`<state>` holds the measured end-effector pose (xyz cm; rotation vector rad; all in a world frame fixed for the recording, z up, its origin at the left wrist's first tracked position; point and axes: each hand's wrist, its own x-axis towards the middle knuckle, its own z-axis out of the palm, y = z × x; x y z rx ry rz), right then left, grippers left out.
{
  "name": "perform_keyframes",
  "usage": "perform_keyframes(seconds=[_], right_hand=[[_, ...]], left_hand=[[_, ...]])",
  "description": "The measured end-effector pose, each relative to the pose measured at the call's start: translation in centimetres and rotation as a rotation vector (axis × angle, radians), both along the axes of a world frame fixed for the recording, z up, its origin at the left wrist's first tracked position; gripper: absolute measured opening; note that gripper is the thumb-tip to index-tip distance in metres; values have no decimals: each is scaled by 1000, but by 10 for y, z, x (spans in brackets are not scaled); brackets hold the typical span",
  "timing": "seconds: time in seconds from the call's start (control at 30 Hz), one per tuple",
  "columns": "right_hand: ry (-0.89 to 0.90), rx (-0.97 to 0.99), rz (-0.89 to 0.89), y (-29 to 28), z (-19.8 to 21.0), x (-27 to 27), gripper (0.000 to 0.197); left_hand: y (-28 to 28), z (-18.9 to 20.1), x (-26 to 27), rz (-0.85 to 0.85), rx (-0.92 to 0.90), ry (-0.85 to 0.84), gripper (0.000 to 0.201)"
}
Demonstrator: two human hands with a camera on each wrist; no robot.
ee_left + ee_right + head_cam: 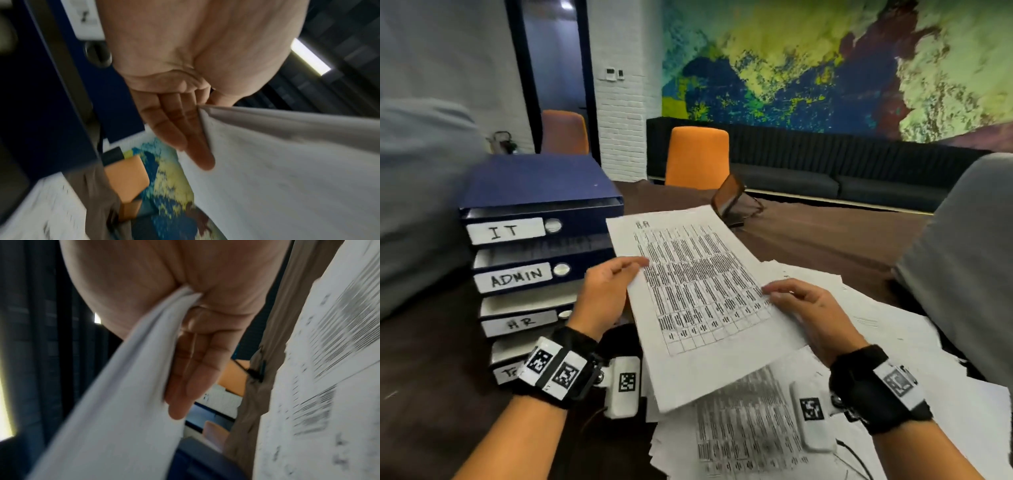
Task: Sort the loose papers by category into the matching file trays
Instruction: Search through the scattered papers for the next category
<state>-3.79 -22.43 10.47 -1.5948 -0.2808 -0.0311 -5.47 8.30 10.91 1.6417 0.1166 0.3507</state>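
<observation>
Beside the file trays [544, 246] we hold one HR sheet [698, 294], left hand [602, 291] and right hand [808, 308] pinching it; many loose papers [893, 342] remain unsorted.

Vivid blue-green mural wall [825, 61], dark bench sofa [808, 161], orange chairs [697, 156], white brick pillar [619, 102].
</observation>
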Motion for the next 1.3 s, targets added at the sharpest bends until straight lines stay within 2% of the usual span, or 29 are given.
perform_keyframes(seconds=[0.07, 0.13, 0.17, 0.3, 0.4, 0.57, 0.7, 0.8, 0.87, 0.97, 1.03, 1.1, 1.2, 1.3], right_hand=[[14, 119, 95, 17, 12, -2, 8], [7, 146, 221, 31, 20, -6, 41], [-9, 137, 266, 38, 23, -8, 49], [-9, 102, 401, 71, 33, -15, 56], [32, 112, 452, 94, 37, -20, 30], [52, 97, 479, 122, 38, -15, 14], [62, 51, 438, 139, 36, -4, 14], [120, 2, 437, 150, 30, 6, 23], [201, -16, 463, 157, 24, 12, 35], [283, -35, 468, 163, 11, 20, 51], [302, -48, 443, 164, 4, 23, 65], [285, -90, 426, 163, -1, 23, 70], [232, -145, 420, 162, -6, 22, 57], [168, -186, 402, 165, -10, 23, 38]], left_hand=[[20, 9, -12, 13, -23, 11, 27], [41, 19, -25, 26, -40, 31, 29], [52, 24, -31, 36, -37, 58, 29], [96, 33, -57, 8, 34, 202, 24], [119, 31, -74, 5, 49, 280, 33], [139, 25, -84, 19, 21, 315, 23], [149, 16, -75, 117, -20, 313, 30], [150, 4, -68, 121, -143, 341, 30], [152, -5, -65, 169, -147, 351, 43], [155, -16, -60, 200, -156, 356, 33], [156, -17, -61, 207, -111, 380, 31], [157, -16, -62, 232, -7, 417, 30], [160, -17, -60, 315, 198, 399, 28], [157, -14, -56, 408, 357, 248, 18]])
